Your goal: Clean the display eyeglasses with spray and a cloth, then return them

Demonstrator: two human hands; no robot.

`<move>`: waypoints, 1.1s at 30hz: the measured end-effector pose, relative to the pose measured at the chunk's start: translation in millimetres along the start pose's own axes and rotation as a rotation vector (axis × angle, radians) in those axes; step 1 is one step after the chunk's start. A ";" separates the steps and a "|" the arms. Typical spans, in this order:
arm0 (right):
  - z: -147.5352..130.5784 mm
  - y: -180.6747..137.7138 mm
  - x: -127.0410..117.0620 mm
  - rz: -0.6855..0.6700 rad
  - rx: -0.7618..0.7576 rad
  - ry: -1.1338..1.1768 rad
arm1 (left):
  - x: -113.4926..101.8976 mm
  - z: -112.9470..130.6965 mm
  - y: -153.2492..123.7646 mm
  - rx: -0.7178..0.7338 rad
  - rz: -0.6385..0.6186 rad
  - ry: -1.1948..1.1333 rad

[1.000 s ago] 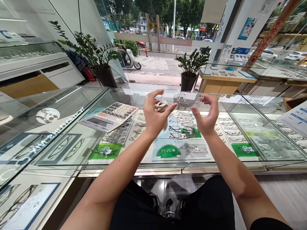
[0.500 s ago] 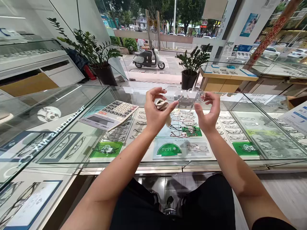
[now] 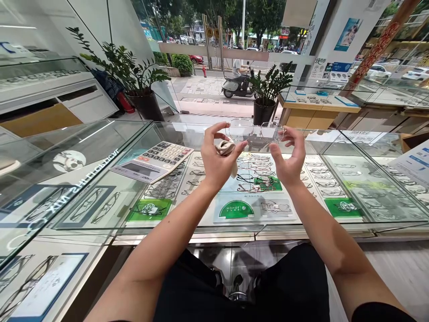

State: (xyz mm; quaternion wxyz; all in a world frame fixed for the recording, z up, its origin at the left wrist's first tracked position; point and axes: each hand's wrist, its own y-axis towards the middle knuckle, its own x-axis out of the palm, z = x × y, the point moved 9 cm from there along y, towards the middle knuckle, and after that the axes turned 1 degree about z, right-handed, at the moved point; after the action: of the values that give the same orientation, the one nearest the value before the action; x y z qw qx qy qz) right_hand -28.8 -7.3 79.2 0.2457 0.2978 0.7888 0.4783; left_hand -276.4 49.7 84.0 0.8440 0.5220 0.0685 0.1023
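A pair of thin-rimmed clear glasses (image 3: 254, 132) is held up at arm's length over the glass counter (image 3: 201, 223). My left hand (image 3: 217, 156) pinches the left lens edge between thumb and forefinger, and a small beige cloth (image 3: 224, 147) is tucked in its palm. My right hand (image 3: 288, 156) grips the frame's right end with its fingertips. Both hands hover above the display of eyeglass frames under the counter glass.
A calculator (image 3: 154, 162) lies on the counter to the left of my hands. Green brand cards (image 3: 235, 209) and several frames fill the case below. Two potted plants (image 3: 137, 78) stand by the glass shopfront. A rider on a scooter (image 3: 237, 82) passes outside.
The glasses and both hands shifted slightly up and left, with the fingers adjusting their hold. Outside, the scooter rider moved from left to right.
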 end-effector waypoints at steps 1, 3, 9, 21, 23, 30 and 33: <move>0.1 0.1 0.3 -0.004 0.002 -0.001 | -0.2 0.1 -0.1 -0.004 0.001 0.003; -0.1 0.1 0.8 -0.009 0.003 0.002 | -0.8 -0.1 -0.3 -0.011 0.008 0.015; 0.6 0.2 1.0 -0.016 0.002 0.019 | -3.8 2.9 0.5 0.010 0.055 0.042; 4.7 0.3 2.1 -0.019 0.043 0.015 | -8.5 17.5 4.2 0.134 0.087 0.059; 4.4 0.4 1.9 -0.019 0.046 0.012 | -8.5 20.9 4.6 0.165 0.094 0.053; 2.3 0.6 0.9 -0.008 0.045 0.005 | -8.4 17.7 4.7 0.146 0.083 0.082; 4.1 0.2 1.5 -0.013 0.054 0.001 | -7.6 13.1 4.1 0.117 0.063 0.082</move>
State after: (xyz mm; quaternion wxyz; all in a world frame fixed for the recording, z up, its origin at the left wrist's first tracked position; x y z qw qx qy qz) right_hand -27.1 -3.7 77.5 0.2402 0.2991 0.8034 0.4553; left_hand -281.3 38.3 93.5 0.8048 0.5678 0.0926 0.1460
